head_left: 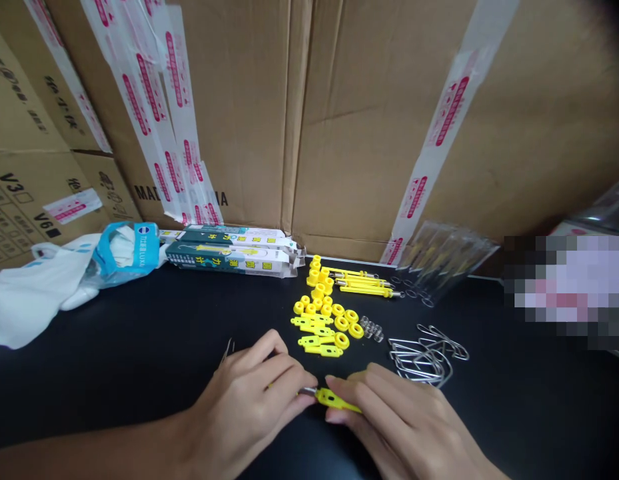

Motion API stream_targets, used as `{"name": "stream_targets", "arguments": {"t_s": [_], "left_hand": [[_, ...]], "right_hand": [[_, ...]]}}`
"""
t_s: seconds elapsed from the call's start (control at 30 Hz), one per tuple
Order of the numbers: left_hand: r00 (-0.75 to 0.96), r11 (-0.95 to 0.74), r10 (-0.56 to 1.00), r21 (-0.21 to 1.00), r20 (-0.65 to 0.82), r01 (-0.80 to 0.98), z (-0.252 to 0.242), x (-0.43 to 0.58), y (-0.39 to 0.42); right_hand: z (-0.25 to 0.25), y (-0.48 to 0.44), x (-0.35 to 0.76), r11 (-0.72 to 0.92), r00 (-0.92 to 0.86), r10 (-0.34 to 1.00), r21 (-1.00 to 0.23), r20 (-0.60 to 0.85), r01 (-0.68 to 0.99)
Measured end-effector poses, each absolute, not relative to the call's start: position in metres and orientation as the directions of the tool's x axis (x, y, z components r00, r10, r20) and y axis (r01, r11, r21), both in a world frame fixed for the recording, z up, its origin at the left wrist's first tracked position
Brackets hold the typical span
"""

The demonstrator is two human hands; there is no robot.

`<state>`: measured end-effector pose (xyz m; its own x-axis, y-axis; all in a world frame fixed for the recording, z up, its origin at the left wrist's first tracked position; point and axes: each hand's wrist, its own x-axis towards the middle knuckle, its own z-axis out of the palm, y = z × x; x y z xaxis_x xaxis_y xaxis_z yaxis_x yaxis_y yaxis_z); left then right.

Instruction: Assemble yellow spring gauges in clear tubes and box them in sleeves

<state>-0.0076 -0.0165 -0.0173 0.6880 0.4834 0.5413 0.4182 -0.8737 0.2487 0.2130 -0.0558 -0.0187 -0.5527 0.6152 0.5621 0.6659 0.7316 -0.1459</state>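
Observation:
Near the front of the black table, my left hand [254, 407] is closed, with a short grey metal piece [308, 391] showing between its fingertips. That piece meets the end of a flat yellow plastic strip [332, 399] with small holes. My right hand [402, 423] pinches this strip between thumb and fingers, which hide its far end. Two thin metal prongs [230, 350] stick out behind my left hand; whether it holds them cannot be seen. Just beyond my hands lie similar yellow strips [316, 330], yellow rings [356, 330], yellow caps [316, 291] and small springs [372, 329].
Bent metal wire hooks [422, 360] lie at right. Assembled yellow rods [366, 287] and clear tubes [446, 257] are farther back. Printed boxes [234, 257], a blue-white packet [132, 250] and white cloth [44, 287] sit left. Large cardboard boxes [349, 133] wall the back.

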Motion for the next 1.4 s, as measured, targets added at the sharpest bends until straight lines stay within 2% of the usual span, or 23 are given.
{"name": "stream_targets", "arguments": {"t_s": [0.1,0.27,0.43,0.63,0.73,0.87,1.03,1.17,1.4], "left_hand": [[0.694,-0.889,0.456,0.241,0.557,0.391,-0.017,-0.007,-0.016],[0.678,-0.890,0.453,0.259,0.578,0.374,-0.016,-0.006,-0.014],[0.642,-0.881,0.472,0.292,0.605,0.372,-0.015,-0.005,-0.015],[0.628,-0.872,0.488,0.307,0.606,0.381,-0.017,-0.007,-0.015],[0.609,-0.850,0.526,0.361,0.593,0.383,-0.022,-0.009,-0.014],[0.594,-0.822,0.568,0.421,0.569,0.383,-0.025,-0.010,-0.014],[0.607,-0.816,0.577,0.425,0.547,0.392,-0.022,-0.008,-0.015],[0.583,-0.803,0.596,0.420,0.552,0.423,-0.019,-0.007,-0.016],[0.581,-0.711,0.703,0.428,0.410,0.558,-0.023,-0.009,-0.015]], "right_hand": [[-0.022,-0.056,0.214,0.708,-0.524,0.662,-0.215,0.536,0.673],[-0.025,-0.056,0.213,0.599,-0.437,0.793,-0.417,0.424,0.683],[-0.025,-0.057,0.211,0.503,-0.401,0.864,-0.503,0.304,0.702],[-0.027,-0.052,0.216,0.245,-0.225,0.967,-0.683,0.120,0.688],[-0.022,-0.049,0.218,0.312,-0.286,0.945,-0.701,0.159,0.641],[-0.017,-0.052,0.213,0.452,-0.388,0.889,-0.612,0.245,0.649],[-0.023,-0.055,0.207,0.532,-0.444,0.846,-0.512,0.294,0.675],[-0.026,-0.053,0.209,0.575,-0.469,0.818,-0.526,0.334,0.627],[-0.029,-0.050,0.221,0.467,-0.194,0.871,-0.638,0.451,0.612]]}}
